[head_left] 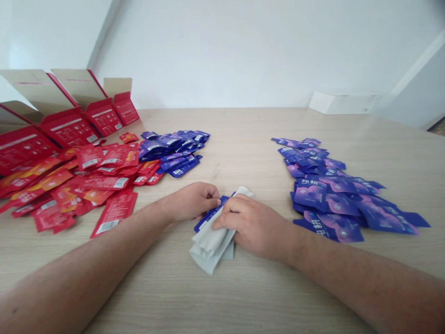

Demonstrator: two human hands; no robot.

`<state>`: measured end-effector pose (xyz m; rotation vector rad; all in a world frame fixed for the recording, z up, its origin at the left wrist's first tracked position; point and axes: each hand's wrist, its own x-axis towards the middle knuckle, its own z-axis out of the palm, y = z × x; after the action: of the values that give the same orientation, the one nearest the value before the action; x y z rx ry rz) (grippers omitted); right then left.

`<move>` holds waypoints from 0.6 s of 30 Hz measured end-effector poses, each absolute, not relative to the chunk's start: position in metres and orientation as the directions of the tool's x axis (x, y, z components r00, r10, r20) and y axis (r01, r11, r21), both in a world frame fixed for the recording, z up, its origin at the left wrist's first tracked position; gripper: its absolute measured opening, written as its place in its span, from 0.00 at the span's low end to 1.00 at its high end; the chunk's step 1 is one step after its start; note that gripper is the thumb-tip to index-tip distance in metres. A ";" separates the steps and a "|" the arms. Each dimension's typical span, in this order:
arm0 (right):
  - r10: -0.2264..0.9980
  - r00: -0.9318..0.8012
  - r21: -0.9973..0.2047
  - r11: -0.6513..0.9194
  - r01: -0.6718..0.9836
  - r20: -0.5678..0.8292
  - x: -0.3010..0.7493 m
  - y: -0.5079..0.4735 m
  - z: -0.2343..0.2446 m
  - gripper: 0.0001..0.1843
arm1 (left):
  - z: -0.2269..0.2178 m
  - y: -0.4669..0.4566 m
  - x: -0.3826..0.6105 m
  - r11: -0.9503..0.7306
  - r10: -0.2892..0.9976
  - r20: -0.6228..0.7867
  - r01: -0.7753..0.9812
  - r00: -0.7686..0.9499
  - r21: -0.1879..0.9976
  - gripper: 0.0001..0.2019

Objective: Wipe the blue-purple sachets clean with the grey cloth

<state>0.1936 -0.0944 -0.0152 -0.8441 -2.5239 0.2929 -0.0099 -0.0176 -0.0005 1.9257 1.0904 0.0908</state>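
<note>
A blue packet lies on the table in front of me, partly covered by a folded whitish cloth. My right hand grips the cloth, thumb and fingers closed on it, and presses it over the packet. At the packet's far left edge, my left hand has its fingers curled and its thumb on the packet, pinching or holding it down. The cloth hides most of the packet's face.
Red packets are heaped at the left, beside a pile of blue packets. More blue-purple packets lie in a heap at the right. Open red boxes stand behind at the left; a white box sits at the back right.
</note>
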 end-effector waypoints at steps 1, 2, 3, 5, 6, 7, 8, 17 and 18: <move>0.644 -0.674 -0.345 0.764 0.546 0.361 0.195 -0.093 -0.015 0.17 | -0.001 -0.018 -0.010 -0.206 0.722 -0.339 0.656 0.603 0.726 0.13; 0.672 -0.645 -0.351 0.740 0.574 0.363 0.195 -0.092 -0.016 0.17 | -0.001 -0.018 -0.010 -0.201 0.726 -0.341 0.658 0.598 0.726 0.13; 0.686 -0.630 -0.352 0.728 0.588 0.365 0.196 -0.092 -0.016 0.17 | -0.001 -0.018 -0.010 -0.198 0.727 -0.342 0.659 0.595 0.726 0.13; 0.663 -0.655 -0.344 0.748 0.567 0.363 0.195 -0.093 -0.016 0.17 | -0.002 -0.017 -0.010 -0.200 0.722 -0.340 0.653 0.602 0.730 0.13; 0.633 -0.685 -0.338 0.774 0.536 0.362 0.194 -0.094 -0.016 0.17 | -0.002 -0.017 -0.010 -0.204 0.717 -0.338 0.648 0.609 0.733 0.13; 0.602 -0.714 -0.333 0.796 0.505 0.358 0.193 -0.095 -0.015 0.17 | -0.002 -0.017 -0.010 -0.207 0.713 -0.337 0.643 0.615 0.737 0.13; 0.583 -0.733 -0.330 0.810 0.485 0.352 0.192 -0.096 -0.015 0.17 | -0.002 -0.017 -0.010 -0.207 0.710 -0.336 0.640 0.618 0.739 0.13; 0.632 -0.688 -0.347 0.773 0.531 0.356 0.195 -0.094 -0.015 0.18 | 0.000 -0.019 -0.009 -0.205 0.720 -0.335 0.647 0.608 0.734 0.14; 0.605 -0.715 -0.341 0.793 0.505 0.350 0.194 -0.095 -0.015 0.18 | 0.000 -0.019 -0.009 -0.209 0.718 -0.333 0.645 0.611 0.735 0.14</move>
<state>0.1938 -0.0953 -0.0145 -0.8319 -2.5332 0.3052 -0.0088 -0.0191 0.0002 1.9195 1.0853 0.1001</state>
